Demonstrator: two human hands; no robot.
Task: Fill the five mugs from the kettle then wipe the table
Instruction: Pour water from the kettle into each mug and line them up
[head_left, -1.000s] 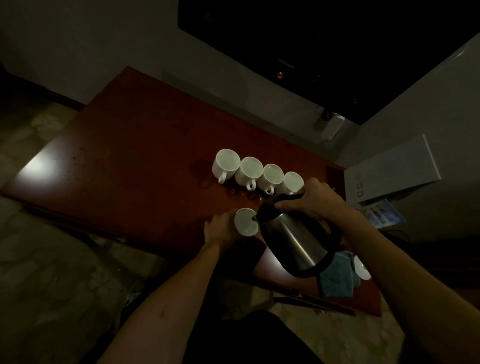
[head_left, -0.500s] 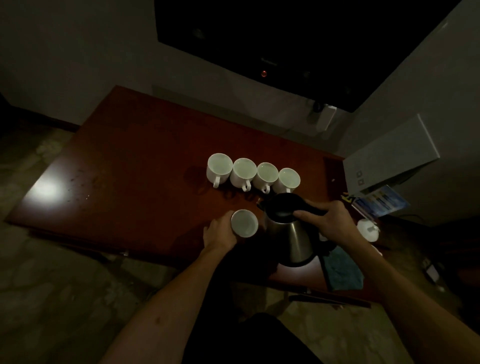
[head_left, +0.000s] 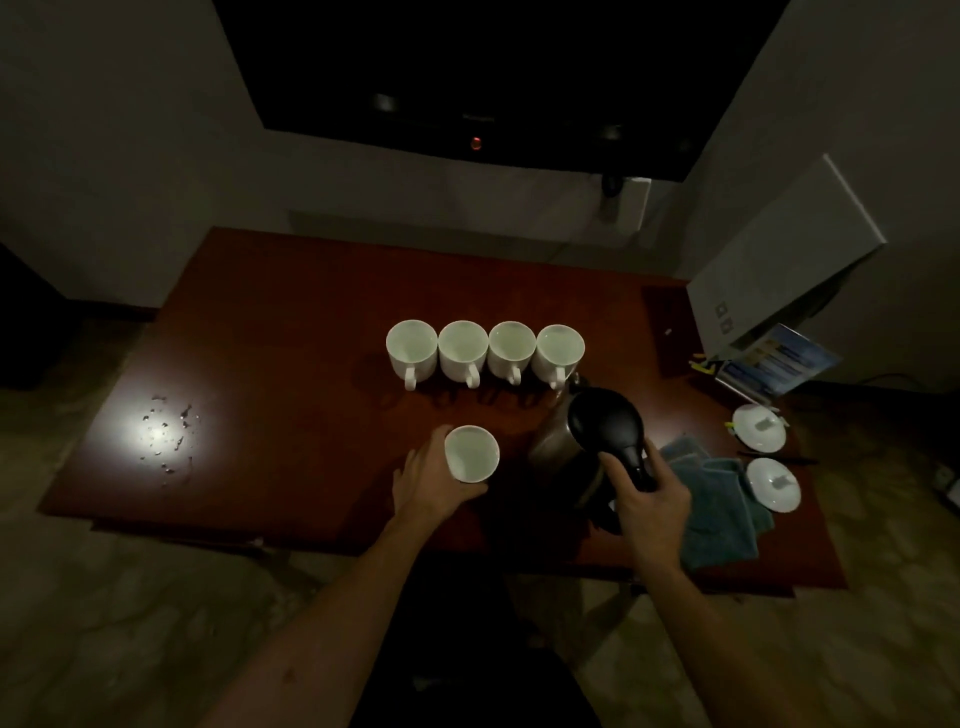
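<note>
Several white mugs stand in a row on the dark red table, handles toward me. A fifth white mug stands nearer me, and my left hand curls round its left side. The steel kettle with a black lid stands upright on the table to the right of that mug. My right hand grips the kettle's black handle. A grey-blue cloth lies folded just right of the kettle.
Two white lids or saucers lie at the table's right edge. A white box and a blue leaflet stand at the back right. Water drops speckle the table's left end. A dark screen hangs on the wall above.
The kettle went from tilted over the near mug to upright on the table beside it. My left hand has stayed on the mug.
</note>
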